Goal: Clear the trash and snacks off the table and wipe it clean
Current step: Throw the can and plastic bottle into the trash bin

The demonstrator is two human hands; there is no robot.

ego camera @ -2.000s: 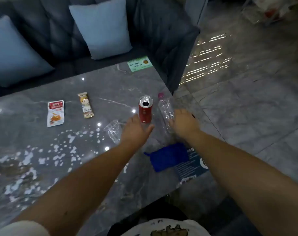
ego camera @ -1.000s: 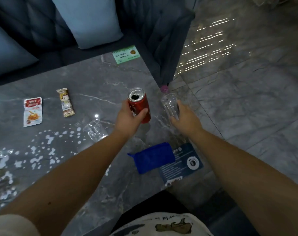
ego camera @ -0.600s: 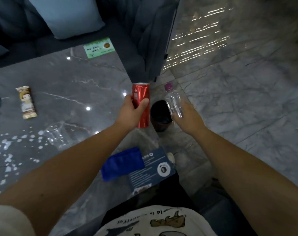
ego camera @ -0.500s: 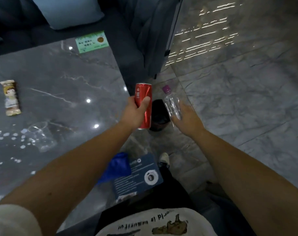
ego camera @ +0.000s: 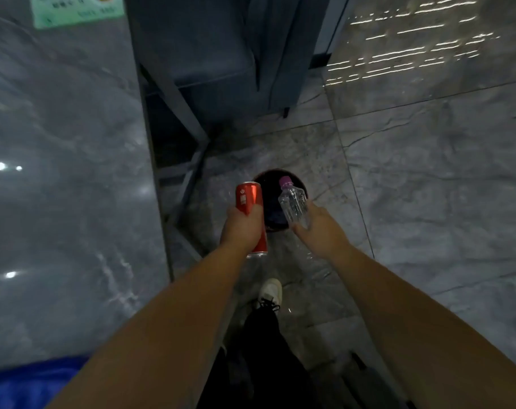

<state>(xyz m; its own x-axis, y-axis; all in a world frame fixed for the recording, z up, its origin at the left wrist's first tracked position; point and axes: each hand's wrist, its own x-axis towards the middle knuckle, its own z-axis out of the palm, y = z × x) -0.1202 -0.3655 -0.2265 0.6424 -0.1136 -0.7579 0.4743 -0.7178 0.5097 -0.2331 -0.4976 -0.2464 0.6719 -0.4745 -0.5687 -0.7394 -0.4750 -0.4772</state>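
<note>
My left hand (ego camera: pixel 241 228) grips a red soda can (ego camera: pixel 249 199), held tilted just left of a dark round trash bin (ego camera: pixel 270 196) on the floor. My right hand (ego camera: pixel 320 228) holds a clear plastic bottle (ego camera: pixel 292 203) with a purple cap, its top over the bin's opening. Both hands hover off the right edge of the grey marble table (ego camera: pixel 62 172). A blue cloth (ego camera: pixel 29 382) lies on the table at the bottom left corner of the view.
A grey sofa corner (ego camera: pixel 218 51) stands behind the bin. A green card (ego camera: pixel 77 10) sits at the table's far edge. My white shoe (ego camera: pixel 269 292) and dark trouser leg are below the hands on the marble floor (ego camera: pixel 428 187).
Both hands lifted the can and bottle off the table and carried them right, over the floor bin. The view swung right and down; the snack packets and cup left the frame.
</note>
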